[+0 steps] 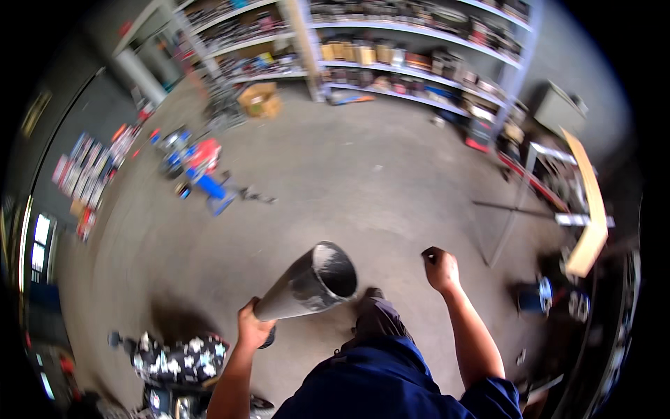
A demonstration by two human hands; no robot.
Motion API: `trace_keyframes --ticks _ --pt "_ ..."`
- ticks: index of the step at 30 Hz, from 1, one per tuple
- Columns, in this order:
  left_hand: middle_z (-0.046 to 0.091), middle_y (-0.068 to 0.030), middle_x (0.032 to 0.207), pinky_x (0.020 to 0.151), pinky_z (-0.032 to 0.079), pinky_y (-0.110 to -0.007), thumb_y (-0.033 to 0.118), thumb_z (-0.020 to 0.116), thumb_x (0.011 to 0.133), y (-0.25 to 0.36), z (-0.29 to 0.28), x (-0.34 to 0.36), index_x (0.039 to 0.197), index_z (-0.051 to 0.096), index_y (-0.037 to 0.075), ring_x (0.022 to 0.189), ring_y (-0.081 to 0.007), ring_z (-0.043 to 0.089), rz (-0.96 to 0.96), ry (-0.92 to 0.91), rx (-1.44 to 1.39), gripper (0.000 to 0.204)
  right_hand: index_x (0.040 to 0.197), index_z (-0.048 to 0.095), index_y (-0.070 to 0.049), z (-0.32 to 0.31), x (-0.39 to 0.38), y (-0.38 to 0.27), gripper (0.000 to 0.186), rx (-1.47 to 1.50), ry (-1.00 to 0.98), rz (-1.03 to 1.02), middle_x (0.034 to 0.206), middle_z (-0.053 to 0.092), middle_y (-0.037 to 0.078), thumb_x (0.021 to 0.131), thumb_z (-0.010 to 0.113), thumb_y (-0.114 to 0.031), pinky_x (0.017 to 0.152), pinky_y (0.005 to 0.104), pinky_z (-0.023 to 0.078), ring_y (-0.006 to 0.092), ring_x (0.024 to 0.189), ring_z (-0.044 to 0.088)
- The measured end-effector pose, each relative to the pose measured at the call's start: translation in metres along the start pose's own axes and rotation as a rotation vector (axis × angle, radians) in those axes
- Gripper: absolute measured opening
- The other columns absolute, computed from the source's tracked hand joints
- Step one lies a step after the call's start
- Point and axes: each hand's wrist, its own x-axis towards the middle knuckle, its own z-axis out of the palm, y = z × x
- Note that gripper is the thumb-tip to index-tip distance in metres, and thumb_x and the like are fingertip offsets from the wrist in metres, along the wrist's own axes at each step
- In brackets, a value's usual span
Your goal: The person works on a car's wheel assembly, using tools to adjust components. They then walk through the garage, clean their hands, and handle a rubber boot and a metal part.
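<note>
My left hand (251, 322) is closed round the lower end of a wide grey pipe (293, 283). The pipe is tilted, its open mouth up and to the right, and whitish patches mark its rim and side. What the fingers do on its underside is hidden. Off to the right, my right hand (442, 271) hangs in the air over the floor with its fingers curled. A dark spot shows between thumb and forefinger; whether it is a small thing or a gap, I cannot make out. The two hands are well apart.
Grey concrete floor (335, 174) lies ahead. Blue and red equipment (202, 171) stands at left, near a cardboard box (260, 100). Loaded shelves (419, 70) line the back. A metal frame (516, 202) stands at right, and a seat with a star-patterned cover (178, 359) at lower left.
</note>
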Motion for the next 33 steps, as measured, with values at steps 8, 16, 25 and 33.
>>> trace_keyframes --ticks 8,16,25,33 --pt "0.072 -0.0186 0.088 0.077 0.056 -0.04 0.009 0.084 0.075 -0.023 -0.164 -0.003 0.101 0.065 0.004 0.084 -0.0354 0.071 -0.157 0.072 0.369 0.032 0.149 0.055 -0.007 0.062 -0.02 -0.427 0.078 0.256 -0.531 -1.46 0.122 0.068 0.015 0.077 0.084 -0.007 0.095 0.0398 0.057 0.0332 0.114 0.067" --pt "0.073 -0.0172 0.089 0.08 0.057 -0.042 0.015 0.085 0.077 -0.076 -0.383 0.06 0.101 0.067 0.007 0.089 -0.0366 0.073 -0.244 0.329 0.465 0.032 0.092 0.065 -0.004 0.27 0.058 -0.714 0.017 0.069 -0.749 -1.777 0.085 0.069 0.012 0.091 0.072 -0.02 0.065 0.0372 0.057 0.0269 0.074 0.07" --pt "0.075 -0.0057 0.092 0.073 0.056 -0.031 0.008 0.073 0.09 -0.167 -0.63 0.068 0.107 0.07 0.0 0.078 -0.0137 0.07 -0.415 1.293 -0.222 0.019 0.13 0.056 0.0 0.569 0.078 -0.973 0.034 -0.025 -0.988 -1.175 0.105 0.066 0.016 0.099 0.066 -0.01 0.07 0.038 0.052 0.0261 0.09 0.064" --pt "0.074 -0.011 0.093 0.082 0.057 -0.035 0.004 0.084 0.076 -0.248 -0.879 0.162 0.106 0.067 0.0 0.091 -0.0155 0.069 -0.396 1.294 0.024 0.035 0.139 0.061 0.002 0.678 -0.037 -1.286 0.069 0.404 -1.104 -1.924 0.134 0.067 0.024 0.078 0.086 -0.018 0.109 0.048 0.053 0.0417 0.125 0.067"
